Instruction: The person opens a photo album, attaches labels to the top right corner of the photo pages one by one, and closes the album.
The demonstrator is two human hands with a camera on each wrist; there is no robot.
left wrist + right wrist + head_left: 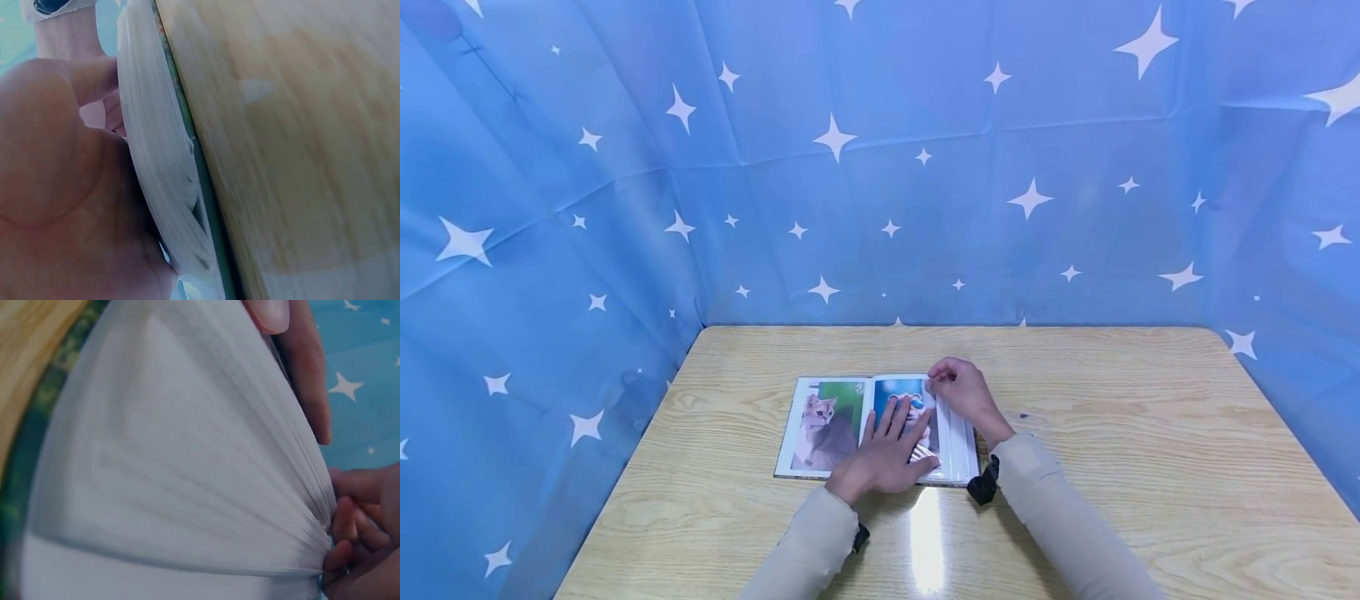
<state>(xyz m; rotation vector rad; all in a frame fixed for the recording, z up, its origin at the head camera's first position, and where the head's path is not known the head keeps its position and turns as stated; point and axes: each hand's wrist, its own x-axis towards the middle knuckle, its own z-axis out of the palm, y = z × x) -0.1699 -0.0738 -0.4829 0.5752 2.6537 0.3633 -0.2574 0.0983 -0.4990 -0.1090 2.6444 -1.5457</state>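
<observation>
While the open white-paged photo album [850,427] lies near the middle of the wooden tabletop [1112,433], its fanned pages could slip and flop back if the pinch loosens. Left hand [883,457] presses flat, fingers straight, on the right-hand page; right hand [964,393] pinches the page edges.

Photo album [827,429] is lying open and flat, lower centre of the head frame, long edge running left-right. Left page is showing a grey cat on green; right page is showing a blue-toned picture, partly covered. Right-hand page stack [187,462] is fanning up, white sleeve edges spreading apart.
</observation>
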